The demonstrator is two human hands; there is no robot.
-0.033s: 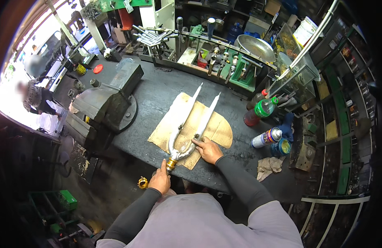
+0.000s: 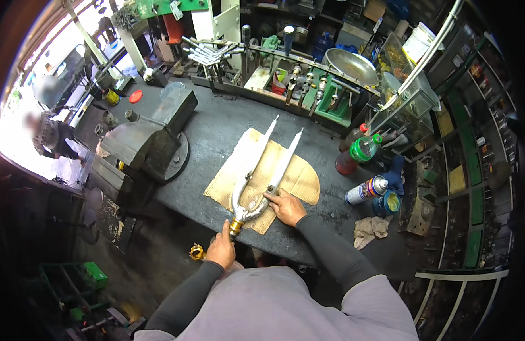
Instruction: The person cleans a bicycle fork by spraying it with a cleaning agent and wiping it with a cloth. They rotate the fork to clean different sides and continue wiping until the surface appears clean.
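A silver-white bicycle fork (image 2: 280,167) lies on a piece of cardboard (image 2: 221,181), its two legs pointing away from me. Gold rings (image 2: 235,226) circle its stem below the crown, at the bench's near edge. My left hand (image 2: 220,250) is at that stem, index finger lying along the gold rings; its other fingers are mostly hidden, but it seems to grip the stem. Beside this hand, past the bench edge, is a gold ring-shaped part (image 2: 197,252); whether the hand holds it is unclear. My right hand (image 2: 287,207) grips the lower right fork leg near a small boss.
A large vise (image 2: 140,145) stands on the dark workbench (image 2: 217,116) to the left. At right are a bottle with a green cap (image 2: 359,153), a spray can (image 2: 366,189), an open blue tub (image 2: 386,203) and a rag (image 2: 370,230). A tool rack (image 2: 302,94) lines the back.
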